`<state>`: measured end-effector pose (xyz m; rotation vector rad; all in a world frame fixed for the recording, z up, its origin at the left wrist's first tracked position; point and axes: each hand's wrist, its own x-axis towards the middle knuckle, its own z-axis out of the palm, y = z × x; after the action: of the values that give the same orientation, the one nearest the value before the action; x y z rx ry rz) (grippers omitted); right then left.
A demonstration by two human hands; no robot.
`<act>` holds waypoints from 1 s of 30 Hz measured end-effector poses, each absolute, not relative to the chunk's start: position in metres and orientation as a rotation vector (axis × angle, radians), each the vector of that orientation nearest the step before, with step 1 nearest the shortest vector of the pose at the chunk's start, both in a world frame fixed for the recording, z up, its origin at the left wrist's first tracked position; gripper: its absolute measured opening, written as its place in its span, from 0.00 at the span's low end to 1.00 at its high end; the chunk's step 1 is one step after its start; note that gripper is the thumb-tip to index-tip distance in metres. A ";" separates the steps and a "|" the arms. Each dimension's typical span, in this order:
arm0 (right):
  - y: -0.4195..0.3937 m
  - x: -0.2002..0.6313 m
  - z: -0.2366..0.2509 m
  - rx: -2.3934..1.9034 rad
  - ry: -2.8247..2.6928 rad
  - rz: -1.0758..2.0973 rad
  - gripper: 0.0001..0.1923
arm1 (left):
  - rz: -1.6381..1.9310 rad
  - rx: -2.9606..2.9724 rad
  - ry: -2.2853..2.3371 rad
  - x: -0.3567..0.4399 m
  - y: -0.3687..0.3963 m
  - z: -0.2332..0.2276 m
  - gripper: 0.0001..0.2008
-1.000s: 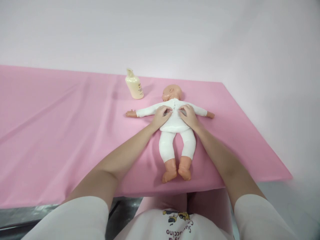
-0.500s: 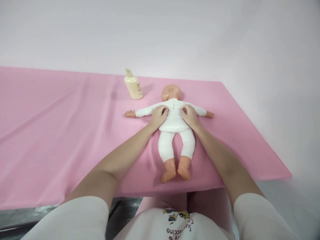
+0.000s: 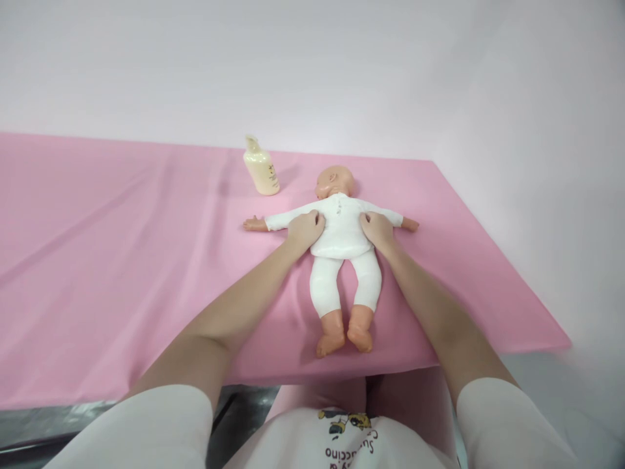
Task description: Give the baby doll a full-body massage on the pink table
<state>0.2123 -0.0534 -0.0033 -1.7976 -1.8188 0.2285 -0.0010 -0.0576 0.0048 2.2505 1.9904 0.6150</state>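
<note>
Open room: the desk [image 3: 97, 260], under a pink cover, lay bare to the left of the doll; its near edge ran just past the doll's feet, its right edge slanted off beyond the doll's arm.
Bottle [image 3: 262, 167]: stood upright, far side, left of the doll's head.
Left hand [image 3: 305, 228]: arm stretched forward, fingers curled, pressed on the doll's left flank.
Doll [image 3: 342, 228]: lay flat in white clothes, arms spread, between both hands.
Right hand [image 3: 377, 228]: arm stretched forward, fingers curled against the doll's right flank.
</note>
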 end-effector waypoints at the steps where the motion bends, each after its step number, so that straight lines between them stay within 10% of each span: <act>1: -0.054 0.212 -0.002 -1.819 -1.815 0.228 0.21 | 0.611 2.280 1.977 -0.001 -0.058 0.005 0.19; 30: -0.044 0.213 -0.023 -1.936 -1.709 0.484 0.37 | 0.490 2.258 2.148 0.004 -0.070 0.008 0.25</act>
<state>0.2128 -0.0439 -0.0226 -1.9359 -1.7093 0.4840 0.0042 -0.0698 0.0081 2.2578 2.1478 0.4901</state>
